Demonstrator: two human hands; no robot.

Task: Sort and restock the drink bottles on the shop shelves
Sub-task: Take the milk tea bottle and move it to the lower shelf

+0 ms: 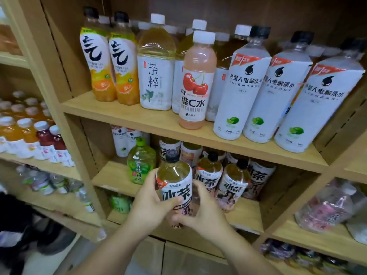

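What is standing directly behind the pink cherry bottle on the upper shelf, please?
Behind the cherry bottle stands a white-capped bottle of yellowish drink; only its cap and shoulder show. Its label is mostly covered.

Both hands, left (151, 203) and right (200, 213), curl inward, forearms extended forward

A pink cherry bottle (197, 80) on the upper shelf (158, 120) is showing "維C水" and "VITAMIN C", beside a pale tea bottle (155, 66) reading "茶粹". Three white bottles (238, 86) are displaying "外星人电解质水", "ALIENERGY" and "240", while the held bottle (175, 185) is reading "冰茶".
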